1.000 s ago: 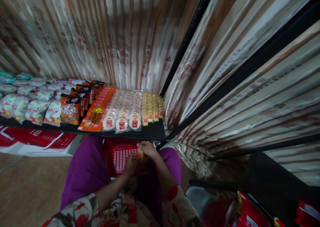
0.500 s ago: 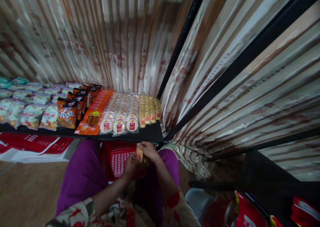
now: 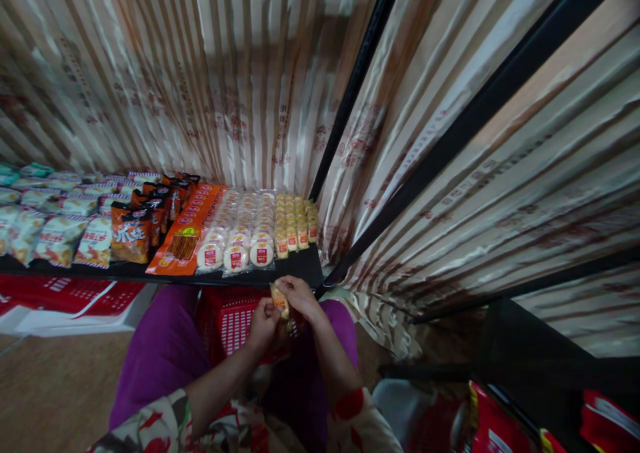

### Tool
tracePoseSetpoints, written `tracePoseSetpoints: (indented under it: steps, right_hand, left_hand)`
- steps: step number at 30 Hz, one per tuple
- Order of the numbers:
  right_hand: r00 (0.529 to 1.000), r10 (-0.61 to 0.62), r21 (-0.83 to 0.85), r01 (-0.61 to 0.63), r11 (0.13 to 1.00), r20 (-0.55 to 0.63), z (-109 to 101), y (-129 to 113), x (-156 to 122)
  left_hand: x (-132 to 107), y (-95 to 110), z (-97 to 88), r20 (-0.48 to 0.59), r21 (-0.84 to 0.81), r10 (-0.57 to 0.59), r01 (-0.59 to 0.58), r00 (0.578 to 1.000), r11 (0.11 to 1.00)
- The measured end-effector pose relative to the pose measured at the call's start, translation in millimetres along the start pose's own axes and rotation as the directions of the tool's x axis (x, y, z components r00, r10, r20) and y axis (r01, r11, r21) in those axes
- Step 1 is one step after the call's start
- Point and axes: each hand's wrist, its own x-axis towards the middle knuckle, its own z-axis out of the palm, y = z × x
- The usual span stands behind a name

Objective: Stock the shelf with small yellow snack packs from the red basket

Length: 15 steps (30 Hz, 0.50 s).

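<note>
Both hands grip a small yellow snack packet with a red and white label, just below the shelf's front edge. My left hand pinches its left side. From the upper right, the fingers of my right hand close on the same packet. Beneath them a red plastic basket rests between my knees; its contents under the hands are too dark to make out. Above, on the black shelf, rows of similar yellow packets stand beside clear-wrapped round white crackers.
Left of the crackers lie an orange snack bag, darker orange bags and several white bags. Black frame bars slant across a striped curtain. Red packages sit at lower right; another red basket is under the shelf.
The view has shifted slightly. The packet stays in both hands and shows a little more of its label; the shelf rows look the same.
</note>
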Motion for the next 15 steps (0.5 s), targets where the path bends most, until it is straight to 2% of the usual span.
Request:
tracePoseSetpoints:
  steps: [7,15]
  right_hand:
    - [0.995,-0.004,0.121,0.016,0.993,-0.101,-1,1,0]
    - [0.988,-0.007,0.26,0.048,0.965,-0.157,-4,8,-2]
  left_hand:
    - [11,9,4.9,-0.069,0.135,0.064,-0.054,0.996,0.989]
    - [23,19,13.3,-0.055,0.192,0.124,-0.111,0.991,0.975]
